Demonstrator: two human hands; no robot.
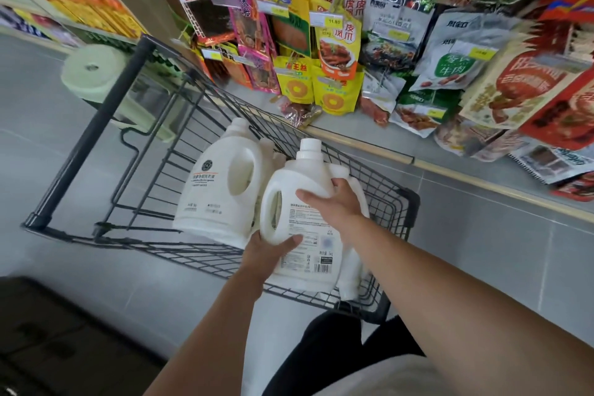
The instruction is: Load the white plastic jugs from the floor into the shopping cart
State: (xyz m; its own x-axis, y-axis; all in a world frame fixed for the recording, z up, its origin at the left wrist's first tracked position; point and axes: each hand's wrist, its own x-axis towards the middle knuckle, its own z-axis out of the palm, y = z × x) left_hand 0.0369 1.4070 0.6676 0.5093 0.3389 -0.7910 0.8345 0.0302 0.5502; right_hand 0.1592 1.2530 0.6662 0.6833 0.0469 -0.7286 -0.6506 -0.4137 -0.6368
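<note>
Pale grey floor tiles (482, 235) run under everything, and a dark, blurred box-like mass (48, 331) fills the 8 o'clock corner. Two bare forearms reach up from the bottom edge over the black wire shopping cart (154, 190), whose thick dark handle bar (96, 125) slants toward 10 o'clock.

The left hand (270, 254) cups the lower left corner of a white plastic jug with a screw cap and a printed back label (299, 219), thumb laid across the front under the cut-out handle hole. The right hand (334, 202) presses on the jug's shoulder, fingers (308, 194) spread over the white plastic. Both hands hold this jug upright, inside the cart's near right end. More white plastic shows just behind and below it at 3 o'clock; how many jugs that is cannot be told.

Just left, at 10 o'clock of the held jug, a second white plastic jug with a round dark logo (221, 190) leans inside the cart.

Farther off, a pale green plastic stool (96, 74) stands beyond the handle. Hanging racks of bright snack packets (337, 42) with yellow price tags fill the view from 12 to 3 o'clock.
</note>
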